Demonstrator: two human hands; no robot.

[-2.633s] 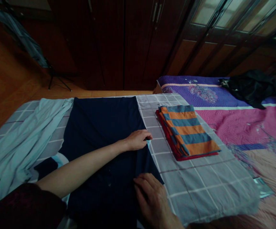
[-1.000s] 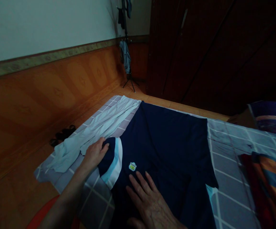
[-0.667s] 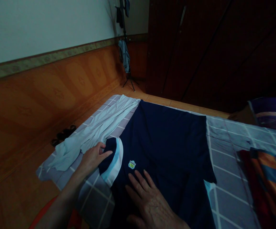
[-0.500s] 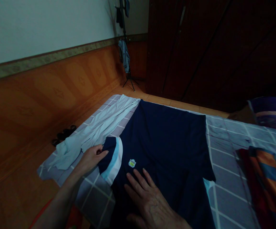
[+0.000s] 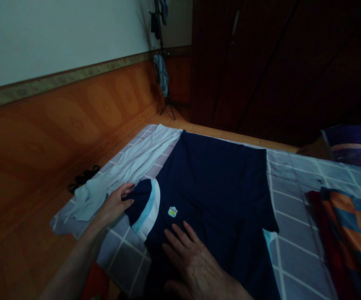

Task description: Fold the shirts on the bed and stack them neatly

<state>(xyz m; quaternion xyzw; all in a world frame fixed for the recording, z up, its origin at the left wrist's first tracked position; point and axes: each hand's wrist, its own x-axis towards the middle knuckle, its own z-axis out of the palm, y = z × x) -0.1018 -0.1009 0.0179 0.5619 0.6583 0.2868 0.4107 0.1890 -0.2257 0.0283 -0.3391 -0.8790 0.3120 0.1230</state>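
A navy shirt (image 5: 217, 179) lies spread over a checked bed sheet (image 5: 292, 233), a small badge (image 5: 173, 211) on its chest. White and light-blue bands (image 5: 150, 208) run along the seam of its left-hand sleeve. My left hand (image 5: 116, 204) is at that sleeve's outer edge, thumb and fingers apart. Flat on the shirt below the badge rests my right hand (image 5: 195, 260), its fingers stretched out. Beyond my left hand, a crumpled pale garment (image 5: 130, 160) lies along the bed's left side.
Folded cloth in orange and blue checks (image 5: 352, 225) lies at the right, beside dark red fabric (image 5: 320, 216). A coat stand (image 5: 168, 104) with hanging clothes stands in the corner, near a dark wardrobe (image 5: 245, 62). Dark footwear (image 5: 85, 177) sits on the floor at left.
My left hand has loosened from the sleeve edge, its thumb and fingers spreading and shifting slightly left. My right hand stays flat on the shirt.
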